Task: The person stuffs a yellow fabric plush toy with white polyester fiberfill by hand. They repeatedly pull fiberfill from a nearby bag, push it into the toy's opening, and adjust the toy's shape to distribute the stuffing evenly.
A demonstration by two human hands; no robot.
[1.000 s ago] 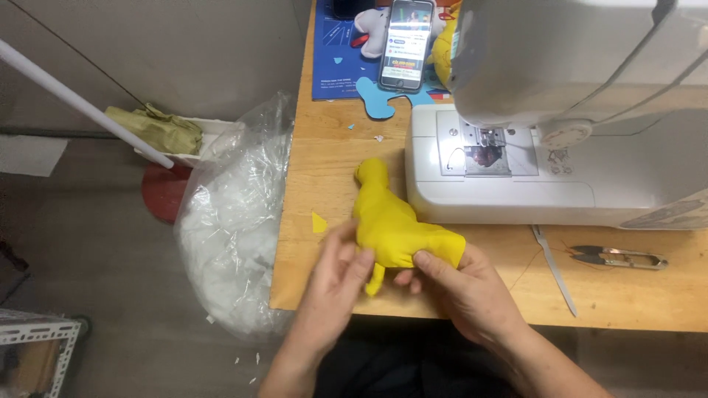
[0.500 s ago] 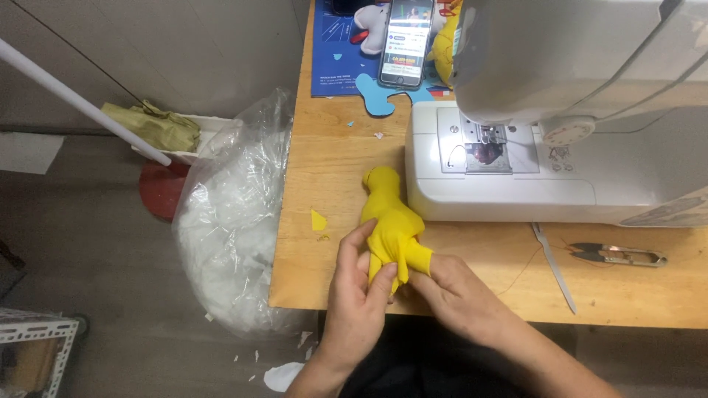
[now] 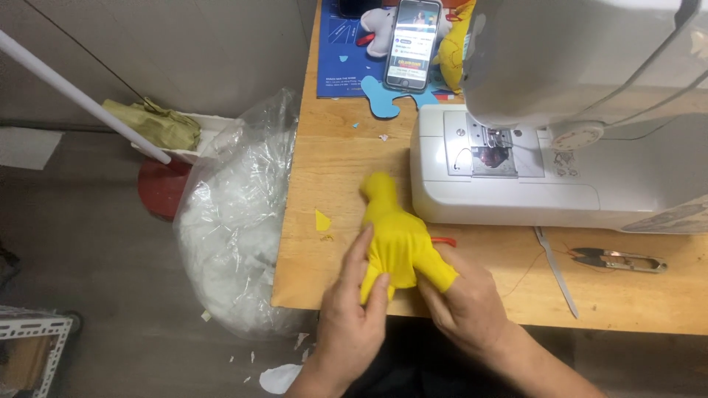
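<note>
At table edge | left hand (image 3: 352,313), right hand (image 3: 464,302) grip yellow fabric toy (image 3: 398,239)

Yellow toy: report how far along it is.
Done: the yellow toy is sewn into a shaped skin off the sewing machine. In hand: left hand and right hand grip its lower end. Left: it looks flat and unstuffed; the stuffing bag sits beside the table.

Even, fairly bright indoor light falls from above. The white sewing machine (image 3: 516,177), beyond the hands, shows mild glare on its top. Shadows are soft under the hands. The floor to the left looks dimmer. The picture is sharp, with slight wide-angle bending at the edges.
</note>
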